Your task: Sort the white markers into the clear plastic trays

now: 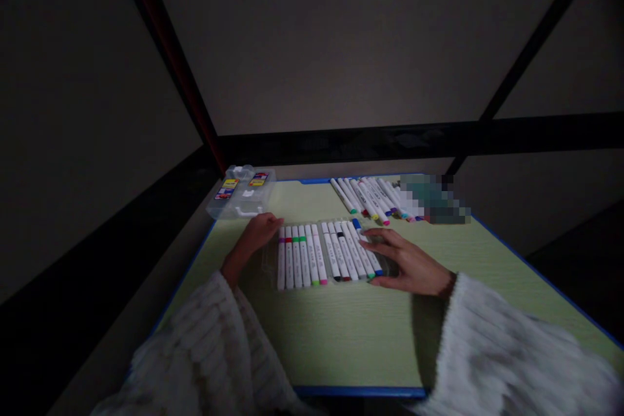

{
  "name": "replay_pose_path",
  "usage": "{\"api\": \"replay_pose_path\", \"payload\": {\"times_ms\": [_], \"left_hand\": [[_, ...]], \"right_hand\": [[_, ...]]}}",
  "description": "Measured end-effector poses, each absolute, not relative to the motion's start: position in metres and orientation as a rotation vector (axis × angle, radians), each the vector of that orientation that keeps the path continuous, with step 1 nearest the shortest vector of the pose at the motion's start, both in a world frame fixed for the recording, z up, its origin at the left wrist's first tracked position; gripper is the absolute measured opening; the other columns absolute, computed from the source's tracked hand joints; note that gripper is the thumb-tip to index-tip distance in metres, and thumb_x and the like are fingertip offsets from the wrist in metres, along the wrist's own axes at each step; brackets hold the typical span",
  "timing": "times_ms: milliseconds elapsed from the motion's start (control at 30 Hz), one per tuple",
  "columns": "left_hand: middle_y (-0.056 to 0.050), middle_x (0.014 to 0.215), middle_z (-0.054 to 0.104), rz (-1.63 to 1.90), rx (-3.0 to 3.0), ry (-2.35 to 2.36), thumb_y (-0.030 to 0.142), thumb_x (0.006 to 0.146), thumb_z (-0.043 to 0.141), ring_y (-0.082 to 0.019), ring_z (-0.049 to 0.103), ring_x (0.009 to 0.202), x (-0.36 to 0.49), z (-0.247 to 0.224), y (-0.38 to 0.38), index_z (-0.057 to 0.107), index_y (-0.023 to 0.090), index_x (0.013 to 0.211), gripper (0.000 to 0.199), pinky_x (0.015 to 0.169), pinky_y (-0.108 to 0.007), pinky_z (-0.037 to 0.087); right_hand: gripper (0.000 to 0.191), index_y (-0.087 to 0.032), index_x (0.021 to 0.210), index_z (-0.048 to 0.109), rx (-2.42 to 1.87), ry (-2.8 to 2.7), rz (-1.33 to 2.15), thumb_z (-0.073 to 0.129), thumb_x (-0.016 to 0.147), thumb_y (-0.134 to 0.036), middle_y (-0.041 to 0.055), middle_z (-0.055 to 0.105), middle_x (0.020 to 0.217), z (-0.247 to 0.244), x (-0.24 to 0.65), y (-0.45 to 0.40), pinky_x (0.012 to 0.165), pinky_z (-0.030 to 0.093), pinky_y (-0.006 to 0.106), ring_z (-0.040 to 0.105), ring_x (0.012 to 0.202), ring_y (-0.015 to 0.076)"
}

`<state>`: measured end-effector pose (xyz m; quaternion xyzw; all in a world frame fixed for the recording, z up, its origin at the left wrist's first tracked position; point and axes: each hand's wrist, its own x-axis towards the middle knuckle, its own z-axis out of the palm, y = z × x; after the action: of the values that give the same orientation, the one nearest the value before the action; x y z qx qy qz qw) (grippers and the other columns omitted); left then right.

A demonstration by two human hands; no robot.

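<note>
A clear plastic marker case point(268, 259) lies on the table in front of me, with white markers point(296, 260) side by side in two groups. The left group shows purple, red, green and pale pink bands; the right group has dark, green and blue ends. At the case's left upper edge, my left hand point(256, 235) is closed with its fingertips on the rim. My right hand point(409, 263) reaches in from the right, its fingers and thumb around a blue-ended marker point(368, 247) at the right end of the row. The marker's far side is partly hidden by my fingers.
Several loose white markers point(363, 198) with coloured ends lie in a pile at the back right, beside a pixelated greenish patch point(433, 198). A clear plastic box point(248, 198) with labels stands at the back left. The pale green table point(341, 338) has blue edges.
</note>
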<state>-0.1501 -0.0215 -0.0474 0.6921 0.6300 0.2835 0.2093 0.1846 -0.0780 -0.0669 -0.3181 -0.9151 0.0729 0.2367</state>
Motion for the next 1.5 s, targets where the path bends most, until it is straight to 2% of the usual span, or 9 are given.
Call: {"api": "replay_pose_path", "payload": {"times_ms": [433, 567, 667, 800, 933, 1167, 1300, 1500], "left_hand": [[0.000, 0.067, 0.058, 1.237, 1.692, 1.657, 0.030, 0.065, 0.053, -0.014, 0.055, 0.066, -0.145, -0.036, -0.018, 0.057, 0.015, 0.069, 0.017, 0.057, -0.023, 0.043], [-0.002, 0.075, 0.059, 1.322, 1.533, 1.533, 0.035, 0.064, 0.056, -0.015, 0.056, 0.072, -0.139, -0.027, -0.022, 0.056, 0.015, 0.074, 0.023, 0.055, -0.023, 0.046], [-0.002, 0.077, 0.059, 1.356, 1.487, 1.449, 0.039, 0.064, 0.057, -0.016, 0.057, 0.075, -0.134, -0.020, -0.027, 0.056, 0.014, 0.083, 0.031, 0.060, -0.026, 0.048], [-0.003, 0.081, 0.059, 1.422, 1.477, 1.343, 0.040, 0.068, 0.056, -0.015, 0.057, 0.076, -0.129, -0.017, -0.032, 0.055, 0.014, 0.092, 0.035, 0.068, -0.027, 0.048], [-0.004, 0.088, 0.060, 1.441, 1.503, 1.247, 0.044, 0.074, 0.050, -0.015, 0.058, 0.078, -0.124, -0.019, -0.034, 0.054, 0.015, 0.099, 0.038, 0.069, -0.027, 0.047], [-0.008, 0.110, 0.058, 1.437, 1.485, 1.041, 0.047, 0.078, 0.045, -0.019, 0.057, 0.097, -0.109, -0.017, -0.044, 0.051, 0.017, 0.106, 0.041, 0.082, -0.032, 0.046], [-0.010, 0.116, 0.056, 1.424, 1.487, 0.966, 0.050, 0.078, 0.045, -0.022, 0.055, 0.104, -0.101, -0.017, -0.050, 0.050, 0.015, 0.109, 0.047, 0.088, -0.033, 0.044], [-0.010, 0.127, 0.050, 1.351, 1.512, 0.849, 0.053, 0.078, 0.044, -0.024, 0.047, 0.116, -0.096, -0.022, -0.051, 0.048, 0.016, 0.119, 0.055, 0.097, -0.036, 0.038]], "right_hand": [[0.063, -0.014, 0.124, 0.047, -0.884, -2.534, 0.188, 0.061, 0.072, -0.047, 0.0155, 0.046, 0.121, -0.069, 0.182, -0.078, 0.093, 0.042, 0.044, 0.045, 0.112, 0.0272], [0.063, -0.015, 0.124, 0.046, -0.876, -2.541, 0.175, 0.060, 0.072, -0.048, 0.0154, 0.046, 0.120, -0.067, 0.180, -0.079, 0.091, 0.042, 0.046, 0.045, 0.111, 0.0272], [0.062, -0.015, 0.124, 0.046, -0.862, -2.549, 0.178, 0.059, 0.073, -0.047, 0.0153, 0.047, 0.119, -0.065, 0.179, -0.081, 0.090, 0.043, 0.046, 0.046, 0.110, 0.0271], [0.059, -0.014, 0.124, 0.046, -0.835, -2.562, 0.198, 0.058, 0.075, -0.045, 0.0157, 0.047, 0.118, -0.061, 0.178, -0.082, 0.091, 0.042, 0.045, 0.045, 0.110, 0.0264], [0.056, -0.014, 0.125, 0.044, -0.797, -2.562, 0.247, 0.054, 0.079, -0.043, 0.0148, 0.047, 0.118, -0.059, 0.176, -0.082, 0.091, 0.041, 0.044, 0.044, 0.111, 0.0251], [0.048, -0.018, 0.123, 0.047, -0.871, -2.529, 0.268, 0.050, 0.082, -0.042, 0.0135, 0.051, 0.117, -0.054, 0.172, -0.084, 0.088, 0.040, 0.045, 0.047, 0.108, 0.0256], [0.045, -0.021, 0.125, 0.046, -0.892, -2.431, 0.329, 0.046, 0.084, -0.042, 0.0115, 0.054, 0.118, -0.055, 0.170, -0.084, 0.091, 0.037, 0.049, 0.048, 0.110, 0.0256], [0.047, -0.025, 0.130, 0.040, -0.747, -2.244, 0.703, 0.037, 0.088, -0.046, 0.0082, 0.048, 0.129, -0.052, 0.165, -0.085, 0.104, 0.021, 0.053, 0.043, 0.119, 0.0244]]}}
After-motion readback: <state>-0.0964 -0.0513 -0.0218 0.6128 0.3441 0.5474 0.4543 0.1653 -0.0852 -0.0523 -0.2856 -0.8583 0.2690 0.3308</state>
